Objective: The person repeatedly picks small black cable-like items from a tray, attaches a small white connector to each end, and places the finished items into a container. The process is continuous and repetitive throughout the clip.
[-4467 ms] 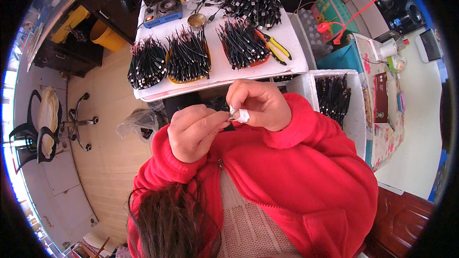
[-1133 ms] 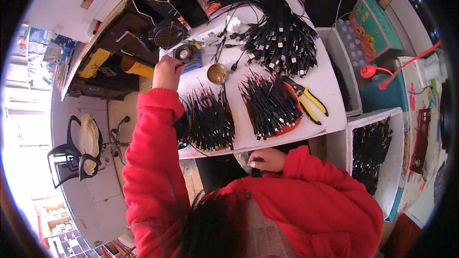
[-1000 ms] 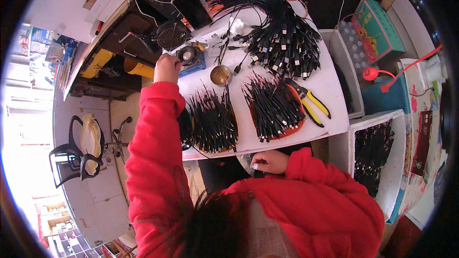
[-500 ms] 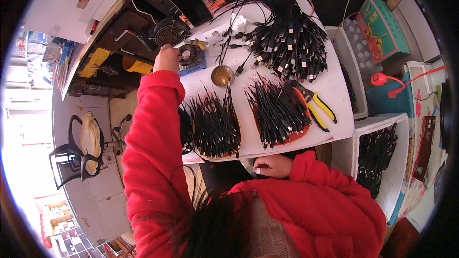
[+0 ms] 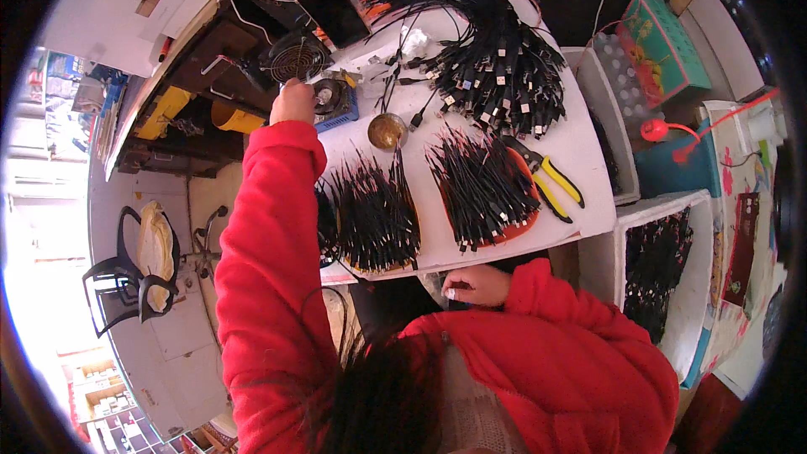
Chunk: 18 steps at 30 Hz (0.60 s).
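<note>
My left hand (image 5: 292, 103) reaches to the back left of the white table, its fingers drawn together beside a small blue device with a round metal pot (image 5: 334, 101). What those fingers pinch, if anything, is hidden. Low at the table's front edge, over my lap, rests my right hand (image 5: 481, 286) with curled fingers; a small white spot shows at a fingertip, and I cannot make out what it holds. Two bundles of short black cables with bare reddish ends lie on the table, a left bundle (image 5: 377, 214) and a right bundle (image 5: 481, 189). Behind them sits a round tin of amber paste (image 5: 387, 132).
A large heap of black USB cables (image 5: 504, 76) covers the back right. Yellow-handled wire strippers (image 5: 556, 185) lie beside the right bundle. A fan with a wire guard (image 5: 298, 59) and a phone (image 5: 334, 13) stand behind my left hand. A white foam box (image 5: 618, 273) holds more cables.
The whole view has shifted slightly. Both hands keep nearly the same place and pose; the things on the table stay put.
</note>
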Each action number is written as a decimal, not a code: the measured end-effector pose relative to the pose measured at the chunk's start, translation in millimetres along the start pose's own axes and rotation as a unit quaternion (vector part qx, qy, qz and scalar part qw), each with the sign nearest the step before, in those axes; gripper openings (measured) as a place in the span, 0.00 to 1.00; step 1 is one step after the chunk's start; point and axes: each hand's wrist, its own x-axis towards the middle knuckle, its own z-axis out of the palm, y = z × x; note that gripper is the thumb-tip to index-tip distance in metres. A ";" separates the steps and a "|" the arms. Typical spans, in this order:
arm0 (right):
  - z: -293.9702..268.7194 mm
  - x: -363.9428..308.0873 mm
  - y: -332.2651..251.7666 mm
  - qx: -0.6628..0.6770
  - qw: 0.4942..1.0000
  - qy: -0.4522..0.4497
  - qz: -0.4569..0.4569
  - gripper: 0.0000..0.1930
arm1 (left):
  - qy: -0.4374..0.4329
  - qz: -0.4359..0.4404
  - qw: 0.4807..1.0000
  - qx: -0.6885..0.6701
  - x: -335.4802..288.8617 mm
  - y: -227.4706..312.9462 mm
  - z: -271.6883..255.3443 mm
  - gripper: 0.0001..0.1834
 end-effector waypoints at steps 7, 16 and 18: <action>5.6 -23.4 -27.2 -0.046 0.999 0.015 0.004 0.11 | 0.233 0.003 0.920 -0.316 -114.9 43.6 -106.3 0.04; 33.6 -23.8 -179.8 -0.030 0.951 0.186 -0.245 0.26 | 0.061 -0.050 0.357 -0.931 -286.2 143.0 -188.2 0.06; 52.8 -21.1 -203.4 -0.028 0.943 0.184 -0.277 0.23 | 0.037 -0.027 0.301 -0.953 -297.2 157.1 -189.7 0.07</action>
